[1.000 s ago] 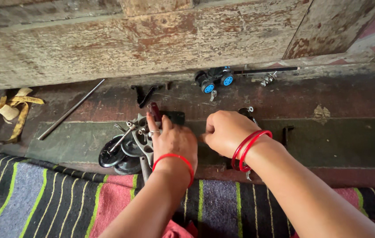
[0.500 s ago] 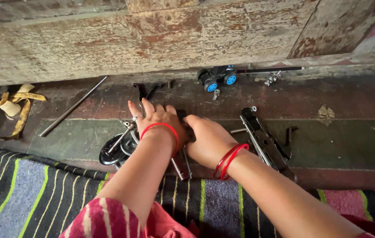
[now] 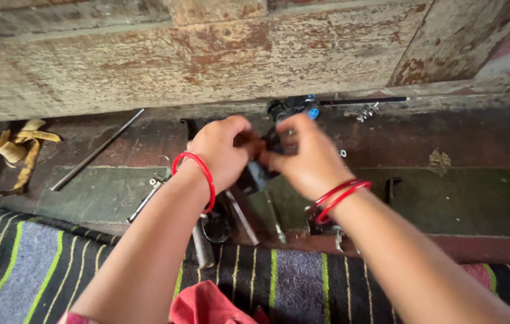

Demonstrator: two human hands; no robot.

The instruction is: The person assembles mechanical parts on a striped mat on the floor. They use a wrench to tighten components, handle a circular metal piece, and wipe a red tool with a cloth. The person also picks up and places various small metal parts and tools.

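Both of my hands are raised above the floor and meet on a small dark metal part point(image 3: 259, 174). My left hand point(image 3: 222, 153), with a red bangle at the wrist, grips the part from the left. From the right, my right hand point(image 3: 306, 159), wearing red bangles, pinches it with the fingertips. Most of the part is hidden by my fingers. Below my hands lie several metal pieces point(image 3: 240, 216) on the floor, among them rods and a dark round piece.
A worn wooden wall point(image 3: 207, 54) runs across the back. Along its foot lie a thin metal rod point(image 3: 96, 157), a black and blue tool with a long shaft point(image 3: 303, 107) and a small spring point(image 3: 368, 111). Yellow peel point(image 3: 21, 150) lies at left. A striped cloth point(image 3: 39, 270) covers the near floor.
My hands have lifted off the pile of metal pieces and come together higher up, holding the small dark part between them. The view has shifted a little.
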